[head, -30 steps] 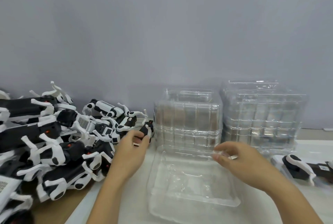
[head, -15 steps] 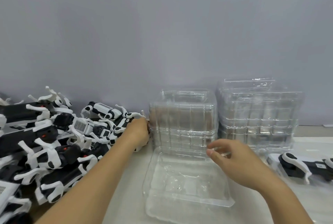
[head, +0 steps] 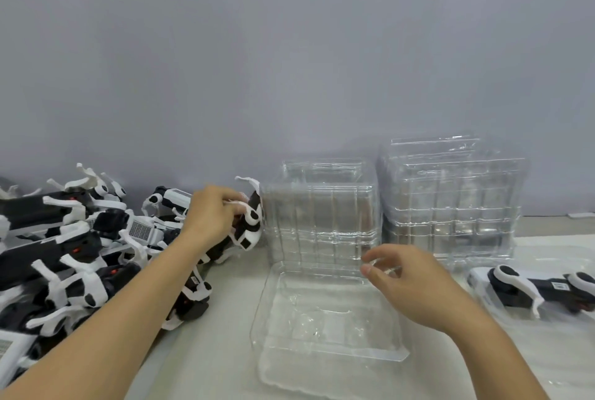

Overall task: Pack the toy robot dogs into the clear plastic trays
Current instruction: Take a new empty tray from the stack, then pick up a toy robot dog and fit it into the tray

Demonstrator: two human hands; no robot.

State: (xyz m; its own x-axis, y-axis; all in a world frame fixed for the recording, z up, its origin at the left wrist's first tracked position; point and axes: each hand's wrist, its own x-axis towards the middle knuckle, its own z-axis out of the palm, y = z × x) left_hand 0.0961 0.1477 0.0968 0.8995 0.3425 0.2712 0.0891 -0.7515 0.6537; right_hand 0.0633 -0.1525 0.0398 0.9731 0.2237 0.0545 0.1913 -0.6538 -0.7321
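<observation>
- Your left hand (head: 214, 216) grips a toy robot dog (head: 246, 229) at the right edge of the dog pile (head: 74, 248), fingers curled over its upper body; the dog lies just beside the near tray stack (head: 322, 216).
- Your right hand (head: 415, 287) hovers over the far right rim of the open clear tray (head: 322, 319), fingers loosely curled and holding nothing.
- A second dog (head: 544, 290) lies in a tray at far right.

Black-and-white toy robot dogs (head: 74, 248) heaped in a pile at the tabletop's left edge; one dog (head: 246, 229) sits raised at the pile's right side, just beside the trays. One clear open tray (head: 325, 319) lies flat near the front-center; two stacks of clear trays (head: 322, 216) (head: 450, 196) stand behind it along the back edge. Another dog (head: 541, 290) lies on its side in a tray (head: 547, 328) at the right edge.
</observation>
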